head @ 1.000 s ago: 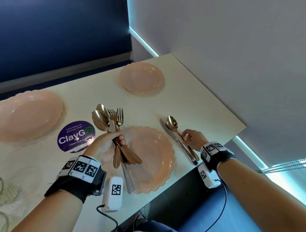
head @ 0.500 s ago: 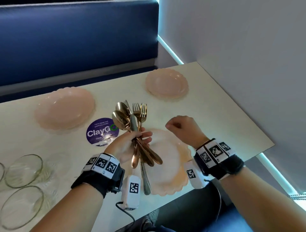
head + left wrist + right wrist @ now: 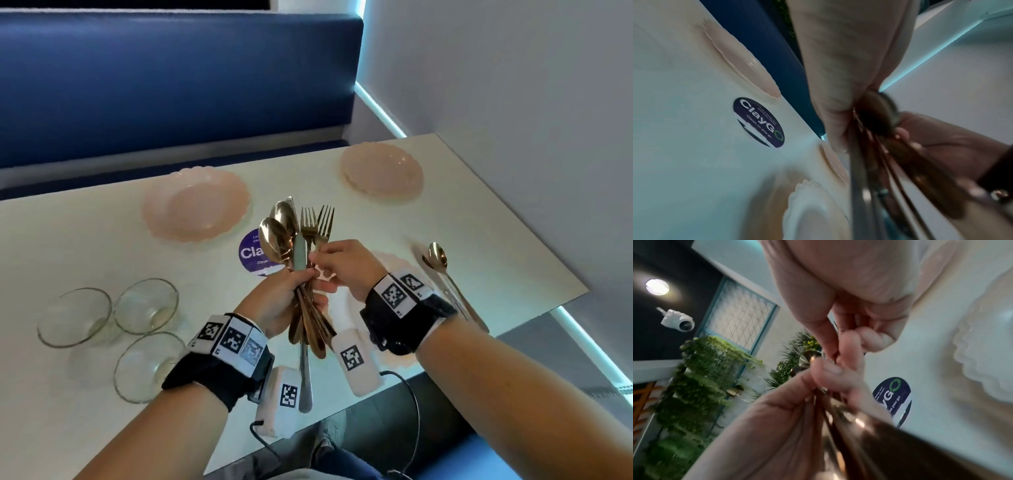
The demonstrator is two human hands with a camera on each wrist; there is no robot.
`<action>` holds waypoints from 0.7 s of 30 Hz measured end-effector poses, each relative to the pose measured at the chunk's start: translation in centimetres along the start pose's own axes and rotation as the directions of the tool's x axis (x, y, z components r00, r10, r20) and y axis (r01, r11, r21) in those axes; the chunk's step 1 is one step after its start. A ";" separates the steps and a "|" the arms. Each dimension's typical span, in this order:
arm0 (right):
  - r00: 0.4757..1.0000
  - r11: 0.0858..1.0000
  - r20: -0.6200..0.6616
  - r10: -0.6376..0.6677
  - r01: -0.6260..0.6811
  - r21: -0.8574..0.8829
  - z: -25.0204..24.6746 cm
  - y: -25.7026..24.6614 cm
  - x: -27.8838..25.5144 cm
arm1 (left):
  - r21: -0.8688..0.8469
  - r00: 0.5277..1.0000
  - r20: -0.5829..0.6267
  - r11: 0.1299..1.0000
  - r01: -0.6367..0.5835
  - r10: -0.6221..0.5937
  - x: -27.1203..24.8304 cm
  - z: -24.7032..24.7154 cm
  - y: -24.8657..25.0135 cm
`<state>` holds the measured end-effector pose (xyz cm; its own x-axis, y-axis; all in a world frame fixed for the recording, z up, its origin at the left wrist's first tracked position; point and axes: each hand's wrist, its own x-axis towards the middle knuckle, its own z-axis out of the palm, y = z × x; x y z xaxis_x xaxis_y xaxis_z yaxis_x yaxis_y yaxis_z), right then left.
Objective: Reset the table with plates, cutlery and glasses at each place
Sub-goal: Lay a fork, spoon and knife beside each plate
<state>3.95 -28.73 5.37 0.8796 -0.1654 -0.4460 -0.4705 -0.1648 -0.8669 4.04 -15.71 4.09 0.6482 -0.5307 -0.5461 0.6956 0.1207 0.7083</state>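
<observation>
My left hand (image 3: 281,301) grips a bundle of cutlery (image 3: 301,246) upright above the desk (image 3: 479,219). My right hand (image 3: 346,265) pinches one fork (image 3: 323,222) in that bundle. A plate (image 3: 394,356) lies under my wrists, a spoon (image 3: 438,260) and knife beside it. Three glasses (image 3: 144,305) stand left. Farther off sit two more plates (image 3: 195,205).

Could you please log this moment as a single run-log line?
left hand: grips cutlery bundle | right hand: pinching a piece from it | spoon, knife laid by near plate | glasses unplaced
</observation>
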 end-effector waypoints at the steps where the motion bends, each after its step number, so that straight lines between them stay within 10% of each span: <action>1: 1.000 0.998 -0.019 0.019 -0.018 0.055 0.6 0.0 -0.2 | 0.007 1.000 -0.019 1.000 0.014 -0.014 -0.6 -0.7 -0.2; 6: 0.974 0.962 -0.227 -0.014 0.076 0.264 1.2 -1.7 -0.4 | -0.012 0.991 -0.125 0.999 0.053 -0.054 -2.9 -3.9 -0.7; 9: 0.940 0.987 -0.323 -0.109 0.140 0.076 0.1 -1.8 -0.8 | -0.055 0.975 -0.209 0.997 0.059 -0.069 -3.5 -4.9 -0.6; 16: 0.999 0.753 -0.029 0.022 -0.036 -0.657 4.0 5.0 -0.9 | -0.103 0.957 -0.288 0.995 -0.005 -0.025 -2.8 -5.9 0.5; 21: 0.989 0.679 -0.008 0.146 -0.106 -0.726 6.1 7.5 -0.2 | -0.124 0.954 -0.299 0.992 -0.016 -0.022 -2.4 -6.7 0.8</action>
<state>0.71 -23.97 -2.40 0.8011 -0.1953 -0.5657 -0.4634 -0.8007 -0.3798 5.09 -8.74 3.01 0.6958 -0.2582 -0.6702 0.7181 0.2319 0.6562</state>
